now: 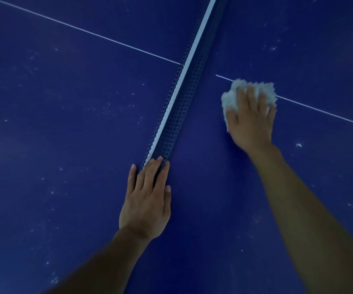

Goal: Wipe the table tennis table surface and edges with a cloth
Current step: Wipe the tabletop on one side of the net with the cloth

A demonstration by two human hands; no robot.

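Observation:
The dark blue table tennis table (65, 134) fills the head view, seen from above. A blue net (177, 107) with a white top band runs from the upper middle down to the centre. My right hand (249, 119) presses a crumpled white cloth (239, 90) flat onto the table right of the net, on the thin white centre line (319, 111). Its fingers lie spread over the cloth. My left hand (148, 200) rests on the near end of the net, fingers straight along the top band.
White dust specks dot the surface on both sides of the net, thickest left of it around (112, 107). The white centre line (86, 31) continues across the left half toward the upper left corner.

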